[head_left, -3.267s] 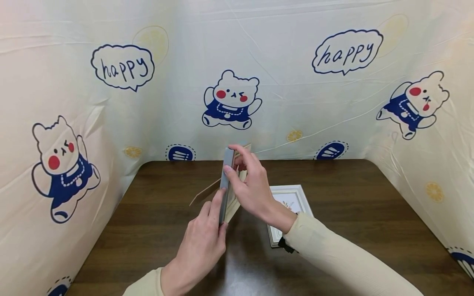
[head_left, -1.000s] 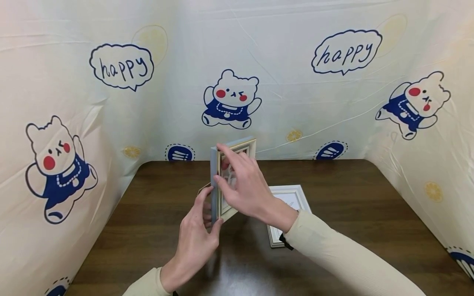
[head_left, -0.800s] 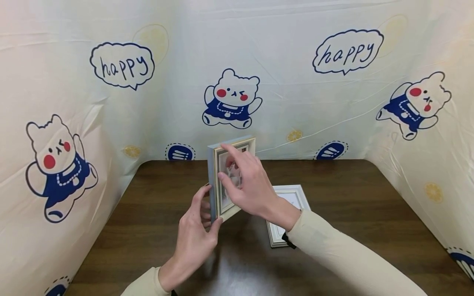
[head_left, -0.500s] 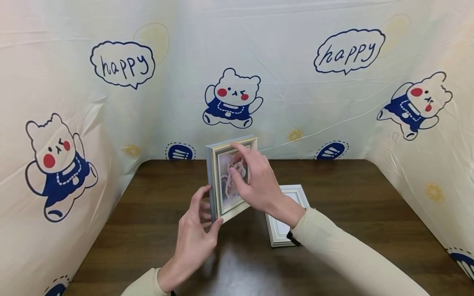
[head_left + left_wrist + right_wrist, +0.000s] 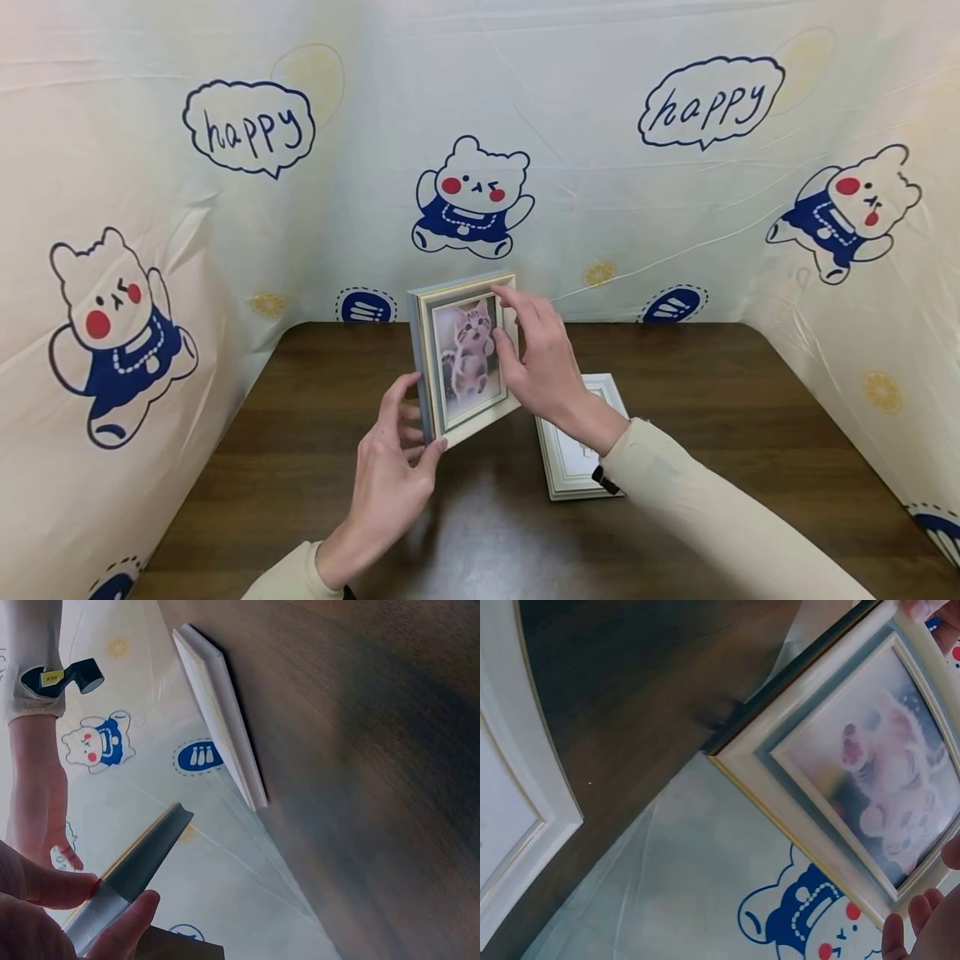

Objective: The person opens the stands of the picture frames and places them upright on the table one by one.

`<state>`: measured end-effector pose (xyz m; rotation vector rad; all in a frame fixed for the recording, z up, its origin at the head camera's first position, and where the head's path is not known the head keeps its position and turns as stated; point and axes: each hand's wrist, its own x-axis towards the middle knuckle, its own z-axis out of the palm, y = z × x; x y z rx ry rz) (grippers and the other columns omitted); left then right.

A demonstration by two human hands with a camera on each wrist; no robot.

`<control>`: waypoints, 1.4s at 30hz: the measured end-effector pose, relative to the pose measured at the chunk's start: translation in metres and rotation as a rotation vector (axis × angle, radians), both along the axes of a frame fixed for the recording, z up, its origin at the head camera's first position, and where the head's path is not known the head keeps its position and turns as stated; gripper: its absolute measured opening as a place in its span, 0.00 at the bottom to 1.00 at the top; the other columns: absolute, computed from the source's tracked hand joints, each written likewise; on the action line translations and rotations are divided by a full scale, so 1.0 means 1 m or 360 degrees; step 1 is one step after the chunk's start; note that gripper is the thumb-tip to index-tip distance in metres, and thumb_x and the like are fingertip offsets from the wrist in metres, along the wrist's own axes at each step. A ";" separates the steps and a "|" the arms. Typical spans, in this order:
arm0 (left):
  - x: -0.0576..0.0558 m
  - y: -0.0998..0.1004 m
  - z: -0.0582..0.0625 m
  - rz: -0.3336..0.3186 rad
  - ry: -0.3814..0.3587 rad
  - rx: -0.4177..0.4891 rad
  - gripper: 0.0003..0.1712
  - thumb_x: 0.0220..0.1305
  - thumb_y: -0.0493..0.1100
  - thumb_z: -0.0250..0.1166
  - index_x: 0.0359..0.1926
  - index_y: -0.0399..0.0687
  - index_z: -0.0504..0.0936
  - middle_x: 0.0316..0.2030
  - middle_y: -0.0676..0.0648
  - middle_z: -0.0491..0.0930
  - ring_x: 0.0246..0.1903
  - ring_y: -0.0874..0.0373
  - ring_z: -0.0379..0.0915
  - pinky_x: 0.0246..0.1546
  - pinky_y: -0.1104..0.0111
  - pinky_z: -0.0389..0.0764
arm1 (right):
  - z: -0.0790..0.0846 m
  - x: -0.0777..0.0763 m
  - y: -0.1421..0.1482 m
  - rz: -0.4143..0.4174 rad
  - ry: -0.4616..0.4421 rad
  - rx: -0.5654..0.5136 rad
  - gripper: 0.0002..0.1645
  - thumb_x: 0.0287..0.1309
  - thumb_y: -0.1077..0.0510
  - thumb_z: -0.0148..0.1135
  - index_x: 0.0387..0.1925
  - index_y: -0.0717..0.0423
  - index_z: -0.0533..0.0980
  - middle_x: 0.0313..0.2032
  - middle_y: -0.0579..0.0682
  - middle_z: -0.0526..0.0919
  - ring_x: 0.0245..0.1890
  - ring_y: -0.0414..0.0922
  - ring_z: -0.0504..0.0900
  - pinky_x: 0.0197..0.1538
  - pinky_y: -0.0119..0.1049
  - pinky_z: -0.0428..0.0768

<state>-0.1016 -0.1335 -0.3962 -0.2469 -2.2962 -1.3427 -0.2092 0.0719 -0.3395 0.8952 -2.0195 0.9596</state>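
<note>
In the head view a picture frame [image 5: 474,423], cream in front with a blue-grey side and a kitten picture, is held up and tilted over the table. My left hand [image 5: 393,471] grips its lower left corner, thumb on the front and fingers behind. The left wrist view shows thumb and finger pinching the frame's grey side [image 5: 142,859]. My right hand [image 5: 547,358] is at the frame's right side, fingers relaxed, thumb overlapping the picture's edge. In the right wrist view the right fingers [image 5: 922,926] are beside the frame's border.
A second, white picture frame [image 5: 558,479] lies flat on the dark wooden table [image 5: 712,467], partly under my right forearm. Light cloth [image 5: 585,208] printed with bears and "happy" bubbles encloses the table at the back and sides.
The picture frame has turned from edge-on to show its front and kitten picture. My right hand has moved from its left edge across to the right side; my left keeps its grip.
</note>
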 end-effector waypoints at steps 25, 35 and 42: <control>-0.007 -0.011 0.003 0.0001 -0.0129 0.0149 0.56 0.53 0.20 0.75 0.76 0.60 0.63 0.45 0.44 0.83 0.35 0.56 0.85 0.35 0.66 0.87 | -0.020 -0.023 0.010 0.0046 -0.0524 0.0052 0.42 0.67 0.74 0.59 0.79 0.58 0.59 0.60 0.60 0.77 0.45 0.53 0.76 0.43 0.47 0.76; -0.011 -0.014 0.003 -0.0030 -0.0164 0.0169 0.58 0.54 0.20 0.74 0.78 0.61 0.60 0.46 0.43 0.83 0.36 0.54 0.86 0.37 0.64 0.88 | -0.023 -0.029 0.010 0.0144 -0.0588 0.0039 0.49 0.66 0.76 0.56 0.83 0.57 0.49 0.74 0.57 0.68 0.41 0.48 0.81 0.41 0.43 0.79; -0.014 -0.018 0.002 -0.0051 -0.0144 0.0154 0.59 0.54 0.19 0.74 0.78 0.61 0.60 0.47 0.42 0.83 0.35 0.53 0.85 0.37 0.63 0.88 | -0.023 -0.029 0.010 0.0164 -0.0481 0.0069 0.50 0.64 0.77 0.57 0.83 0.59 0.51 0.70 0.60 0.68 0.40 0.50 0.80 0.42 0.45 0.82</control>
